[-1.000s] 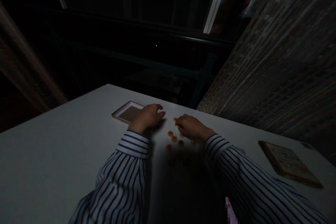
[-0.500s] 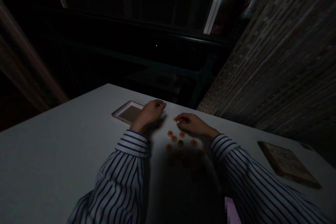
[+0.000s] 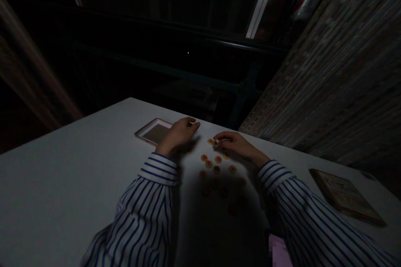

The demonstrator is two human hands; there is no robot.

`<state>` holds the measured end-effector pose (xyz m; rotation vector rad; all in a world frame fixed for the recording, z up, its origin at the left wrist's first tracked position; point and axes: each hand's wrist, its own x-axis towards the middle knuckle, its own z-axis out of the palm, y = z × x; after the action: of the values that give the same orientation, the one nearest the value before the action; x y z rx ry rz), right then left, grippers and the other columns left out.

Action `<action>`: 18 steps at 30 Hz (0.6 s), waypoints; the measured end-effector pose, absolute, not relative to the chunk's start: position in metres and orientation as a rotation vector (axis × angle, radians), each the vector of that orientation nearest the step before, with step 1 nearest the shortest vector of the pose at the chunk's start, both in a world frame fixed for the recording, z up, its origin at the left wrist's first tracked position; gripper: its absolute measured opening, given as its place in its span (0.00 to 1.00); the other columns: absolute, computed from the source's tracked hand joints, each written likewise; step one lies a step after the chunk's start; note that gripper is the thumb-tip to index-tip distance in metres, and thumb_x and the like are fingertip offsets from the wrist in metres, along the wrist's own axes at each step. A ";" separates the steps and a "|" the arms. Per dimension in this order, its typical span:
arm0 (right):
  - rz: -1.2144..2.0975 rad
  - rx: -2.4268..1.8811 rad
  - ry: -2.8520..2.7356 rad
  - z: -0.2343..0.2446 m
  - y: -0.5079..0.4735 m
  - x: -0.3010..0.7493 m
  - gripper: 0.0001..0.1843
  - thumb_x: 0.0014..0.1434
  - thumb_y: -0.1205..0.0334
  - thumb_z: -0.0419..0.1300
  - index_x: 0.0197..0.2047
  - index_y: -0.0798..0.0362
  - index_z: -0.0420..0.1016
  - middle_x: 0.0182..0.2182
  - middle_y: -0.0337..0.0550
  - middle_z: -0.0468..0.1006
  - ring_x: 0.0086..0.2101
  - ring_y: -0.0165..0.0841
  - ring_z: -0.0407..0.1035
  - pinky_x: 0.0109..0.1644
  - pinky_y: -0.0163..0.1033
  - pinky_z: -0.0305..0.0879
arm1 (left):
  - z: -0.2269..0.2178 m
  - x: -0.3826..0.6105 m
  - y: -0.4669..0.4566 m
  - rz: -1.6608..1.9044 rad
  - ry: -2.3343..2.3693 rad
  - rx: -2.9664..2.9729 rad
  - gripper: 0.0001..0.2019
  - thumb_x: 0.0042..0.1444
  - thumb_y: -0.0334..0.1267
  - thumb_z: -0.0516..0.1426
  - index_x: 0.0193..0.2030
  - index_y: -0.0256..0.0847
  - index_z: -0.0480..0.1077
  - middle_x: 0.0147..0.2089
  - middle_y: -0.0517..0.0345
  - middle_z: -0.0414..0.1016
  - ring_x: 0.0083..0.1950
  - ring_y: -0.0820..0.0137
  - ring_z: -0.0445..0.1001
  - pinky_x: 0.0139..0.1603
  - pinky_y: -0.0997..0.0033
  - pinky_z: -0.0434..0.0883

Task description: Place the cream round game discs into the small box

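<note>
My right hand [image 3: 236, 146] pinches a round xiangqi piece [image 3: 216, 143] between thumb and fingertips, a little above the white table. Just left of it lies another piece [image 3: 210, 141] with a red mark. Several more round, pale pieces with red or dark characters, such as this dark-marked piece [image 3: 216, 170], are scattered toward me, the nearest ones deep in shadow. My left hand [image 3: 180, 134] hovers over the table beside the open box lid or tray [image 3: 147, 127]. Its thumb and forefinger are apart, and I see nothing held; its inner palm is hidden.
The white table [image 3: 78, 175] ends at a far edge just beyond my hands. A flat, patterned box [image 3: 347, 194] lies at the right. A pink item [image 3: 278, 252] shows at the bottom. A curtain [image 3: 341, 83] hangs along the right side, and the room is dark.
My right hand has shifted slightly right, leaving one piece lying on the table and holding another at its fingertips. My left hand's thumb and forefinger have parted a little.
</note>
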<state>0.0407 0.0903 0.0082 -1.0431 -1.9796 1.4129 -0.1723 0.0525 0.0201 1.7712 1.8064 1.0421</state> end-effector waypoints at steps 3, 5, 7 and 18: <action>1.446 -1.019 -1.955 0.008 0.091 0.041 0.12 0.45 0.64 0.62 0.36 0.55 0.73 0.30 0.39 0.75 0.29 0.26 0.68 0.34 0.32 0.63 | 0.021 -0.172 0.052 1.036 1.802 1.783 0.22 0.54 0.49 0.48 0.48 0.35 0.69 0.50 0.44 0.72 0.49 0.62 0.70 0.49 0.66 0.65; 1.458 -1.003 -1.946 0.008 0.091 0.042 0.12 0.44 0.64 0.63 0.36 0.55 0.73 0.31 0.39 0.75 0.31 0.26 0.68 0.36 0.32 0.63 | 0.020 -0.173 0.052 1.032 1.789 1.798 0.22 0.54 0.49 0.48 0.48 0.35 0.69 0.49 0.45 0.72 0.49 0.62 0.70 0.48 0.66 0.65; 1.448 -1.009 -1.950 0.009 0.091 0.043 0.13 0.44 0.64 0.63 0.36 0.55 0.73 0.33 0.41 0.76 0.32 0.27 0.69 0.37 0.34 0.64 | 0.019 -0.173 0.053 1.028 1.785 1.813 0.23 0.54 0.49 0.49 0.48 0.35 0.68 0.49 0.45 0.73 0.48 0.62 0.71 0.48 0.67 0.65; 1.441 -1.007 -1.868 0.019 0.081 0.050 0.15 0.44 0.63 0.63 0.38 0.55 0.72 0.35 0.42 0.77 0.34 0.29 0.70 0.39 0.36 0.66 | 0.024 -0.162 0.052 0.999 1.753 1.839 0.23 0.54 0.48 0.49 0.50 0.35 0.67 0.48 0.46 0.73 0.47 0.63 0.72 0.47 0.68 0.66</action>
<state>0.0496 0.0811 0.0187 -1.0072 -1.8680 1.4408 -0.1618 0.0519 0.0240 1.8389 1.7532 0.9988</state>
